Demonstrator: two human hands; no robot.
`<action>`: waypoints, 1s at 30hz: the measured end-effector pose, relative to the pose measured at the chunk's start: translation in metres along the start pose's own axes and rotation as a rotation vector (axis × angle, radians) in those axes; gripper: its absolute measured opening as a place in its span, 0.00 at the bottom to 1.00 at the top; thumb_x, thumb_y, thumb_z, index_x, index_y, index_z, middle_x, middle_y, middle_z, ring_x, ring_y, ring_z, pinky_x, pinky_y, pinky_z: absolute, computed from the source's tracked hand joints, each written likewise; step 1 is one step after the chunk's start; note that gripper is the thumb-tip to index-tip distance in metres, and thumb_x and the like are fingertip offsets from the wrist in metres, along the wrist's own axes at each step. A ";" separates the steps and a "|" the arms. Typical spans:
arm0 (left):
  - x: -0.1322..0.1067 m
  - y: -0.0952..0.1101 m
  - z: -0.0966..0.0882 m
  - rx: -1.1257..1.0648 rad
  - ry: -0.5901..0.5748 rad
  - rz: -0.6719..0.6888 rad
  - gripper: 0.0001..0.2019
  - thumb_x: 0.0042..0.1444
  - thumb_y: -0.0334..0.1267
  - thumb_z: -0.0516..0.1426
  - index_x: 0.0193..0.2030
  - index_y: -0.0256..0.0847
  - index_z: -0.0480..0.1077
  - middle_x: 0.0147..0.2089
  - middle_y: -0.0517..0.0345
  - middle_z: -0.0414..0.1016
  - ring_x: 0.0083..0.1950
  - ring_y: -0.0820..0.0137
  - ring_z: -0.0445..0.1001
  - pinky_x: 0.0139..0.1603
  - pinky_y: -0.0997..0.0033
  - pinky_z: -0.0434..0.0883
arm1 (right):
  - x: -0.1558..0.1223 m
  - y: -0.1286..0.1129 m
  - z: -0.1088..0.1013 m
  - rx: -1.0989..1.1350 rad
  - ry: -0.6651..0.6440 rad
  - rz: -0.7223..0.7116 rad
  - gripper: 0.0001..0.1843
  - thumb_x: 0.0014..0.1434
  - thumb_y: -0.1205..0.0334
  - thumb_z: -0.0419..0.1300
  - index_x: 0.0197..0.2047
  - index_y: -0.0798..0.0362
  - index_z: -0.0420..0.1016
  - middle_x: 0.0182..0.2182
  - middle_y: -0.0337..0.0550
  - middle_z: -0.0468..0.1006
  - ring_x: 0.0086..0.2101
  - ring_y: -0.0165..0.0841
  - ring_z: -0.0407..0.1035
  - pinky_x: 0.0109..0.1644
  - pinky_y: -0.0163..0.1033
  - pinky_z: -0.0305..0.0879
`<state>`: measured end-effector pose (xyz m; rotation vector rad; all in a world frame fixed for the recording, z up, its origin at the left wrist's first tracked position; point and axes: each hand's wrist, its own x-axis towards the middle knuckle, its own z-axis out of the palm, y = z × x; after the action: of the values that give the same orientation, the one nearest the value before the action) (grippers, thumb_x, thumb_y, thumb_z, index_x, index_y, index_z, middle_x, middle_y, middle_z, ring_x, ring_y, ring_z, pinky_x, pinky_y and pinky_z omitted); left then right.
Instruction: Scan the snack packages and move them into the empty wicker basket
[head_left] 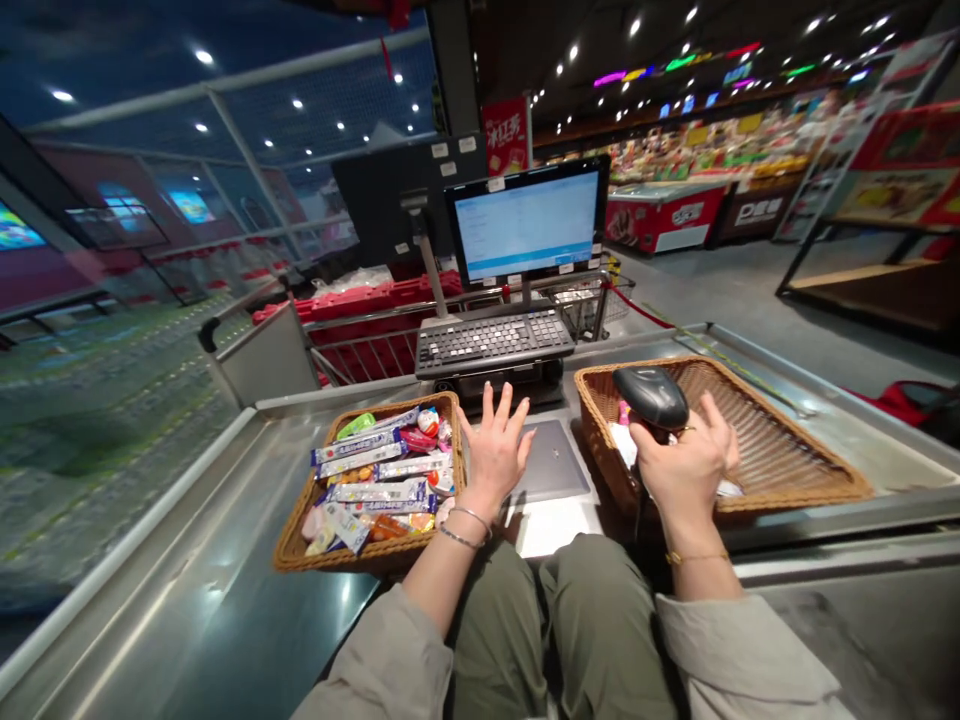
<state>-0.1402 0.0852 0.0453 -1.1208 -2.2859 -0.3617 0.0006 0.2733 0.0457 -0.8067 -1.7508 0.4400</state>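
My right hand [686,460] is wrapped round the handle of a black barcode scanner [651,397], held over the right wicker basket [787,440]. Below that hand, a few small items lie in the basket, partly hidden. My left hand [495,450] has its fingers spread and holds nothing. It hovers beside the right edge of the left wicker basket [296,530], near a grey flat panel [551,462] in the counter. Packaged snack bars [367,455] and other wrapped sweets fill the left basket.
A black keyboard [495,340] stands beyond my hands, with a lit monitor [529,225] behind it. The metal counter [225,560] runs to both sides. Farther back are a metal railing [375,350], shopping carts [592,305] and a red freezer [664,215].
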 end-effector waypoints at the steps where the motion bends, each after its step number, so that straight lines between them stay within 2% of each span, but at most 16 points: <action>1: -0.004 -0.007 -0.002 0.007 0.003 -0.018 0.25 0.67 0.47 0.53 0.70 0.51 0.64 0.77 0.50 0.54 0.79 0.52 0.42 0.72 0.25 0.30 | -0.002 -0.003 0.004 0.006 -0.011 -0.019 0.16 0.52 0.45 0.66 0.30 0.49 0.73 0.40 0.56 0.83 0.63 0.56 0.63 0.68 0.65 0.45; 7: -0.025 -0.049 -0.018 0.056 -0.007 -0.112 0.25 0.67 0.48 0.54 0.69 0.50 0.64 0.77 0.50 0.53 0.79 0.50 0.43 0.72 0.23 0.33 | -0.014 -0.026 0.026 0.035 -0.073 -0.125 0.15 0.54 0.46 0.63 0.31 0.51 0.73 0.41 0.56 0.83 0.63 0.56 0.63 0.67 0.66 0.48; 13: -0.043 -0.100 -0.043 0.146 -0.061 -0.180 0.27 0.65 0.47 0.57 0.70 0.48 0.64 0.77 0.48 0.50 0.79 0.48 0.41 0.71 0.22 0.34 | -0.028 -0.047 0.043 0.062 -0.138 -0.199 0.17 0.55 0.49 0.64 0.40 0.54 0.77 0.46 0.57 0.82 0.65 0.54 0.61 0.68 0.69 0.46; 18: -0.056 -0.137 -0.061 0.233 -0.172 -0.201 0.28 0.60 0.46 0.62 0.68 0.55 0.66 0.78 0.49 0.47 0.79 0.44 0.40 0.68 0.17 0.35 | -0.042 -0.064 0.055 0.101 -0.181 -0.267 0.17 0.56 0.48 0.63 0.39 0.53 0.77 0.47 0.57 0.81 0.65 0.53 0.61 0.68 0.69 0.45; 23: -0.066 -0.160 -0.064 0.277 -0.312 -0.176 0.28 0.56 0.47 0.66 0.65 0.60 0.69 0.79 0.50 0.47 0.79 0.41 0.39 0.67 0.16 0.36 | -0.058 -0.086 0.064 0.126 -0.238 -0.306 0.14 0.56 0.49 0.62 0.37 0.51 0.77 0.47 0.54 0.82 0.65 0.54 0.60 0.68 0.71 0.45; 30: -0.068 -0.173 -0.053 0.268 -0.446 -0.114 0.24 0.53 0.51 0.68 0.57 0.59 0.76 0.79 0.51 0.49 0.79 0.38 0.39 0.68 0.16 0.37 | -0.077 -0.113 0.079 0.161 -0.381 -0.401 0.12 0.57 0.52 0.61 0.40 0.48 0.80 0.53 0.47 0.81 0.67 0.53 0.56 0.68 0.71 0.40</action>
<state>-0.2236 -0.0893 0.0488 -1.0107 -2.6899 0.1724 -0.0947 0.1477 0.0403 -0.2514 -2.1374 0.4745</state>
